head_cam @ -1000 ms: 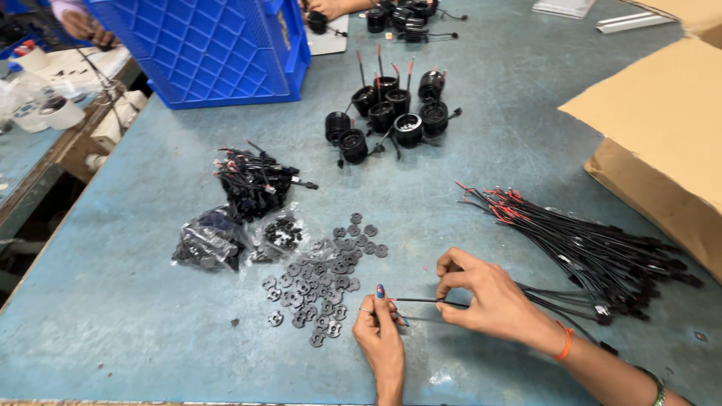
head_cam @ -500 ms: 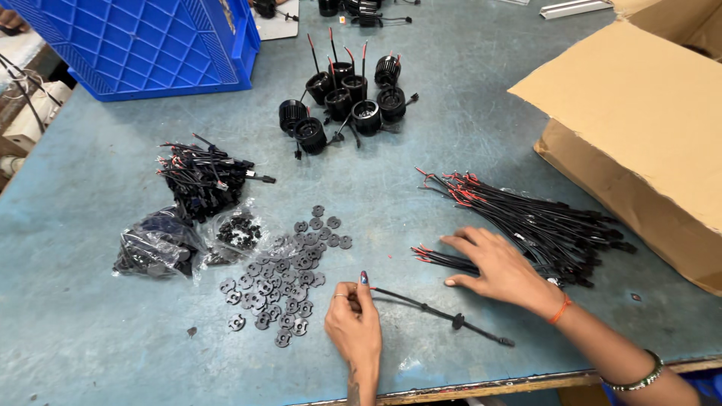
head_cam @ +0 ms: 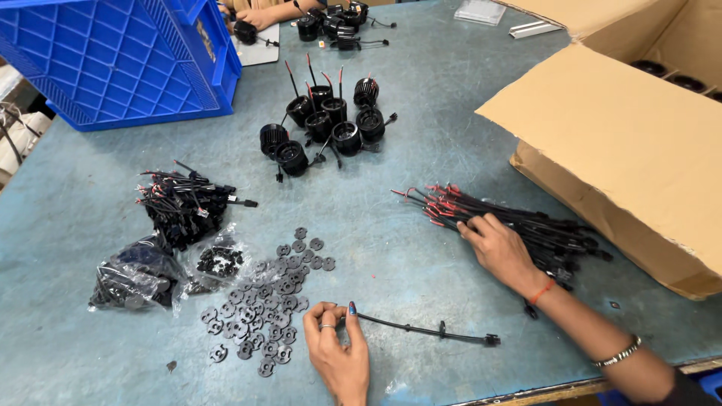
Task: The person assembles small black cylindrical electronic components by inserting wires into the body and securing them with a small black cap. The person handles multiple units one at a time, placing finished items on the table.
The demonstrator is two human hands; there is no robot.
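Note:
My left hand (head_cam: 336,348) rests on the blue-grey table (head_cam: 421,248) near its front edge, pinching one end of a thin black cable (head_cam: 429,330) that lies to the right. Just left of it lies a scatter of several small grey slotted discs (head_cam: 269,308). My right hand (head_cam: 498,246) reaches into a bundle of black cables with red tips (head_cam: 519,222), fingers spread on the wires; whether it grips one is unclear.
A group of black round housings with wires (head_cam: 325,122) sits mid-table. A pile of short black connectors (head_cam: 183,203) and plastic bags of small black parts (head_cam: 143,272) lie left. A blue crate (head_cam: 120,60) stands back left, an open cardboard box (head_cam: 624,143) right. Another person's hands (head_cam: 259,15) work opposite.
My right hand let go of the single cable and moved right and away to the cable bundle. The left hand keeps the cable's end. The view shifted.

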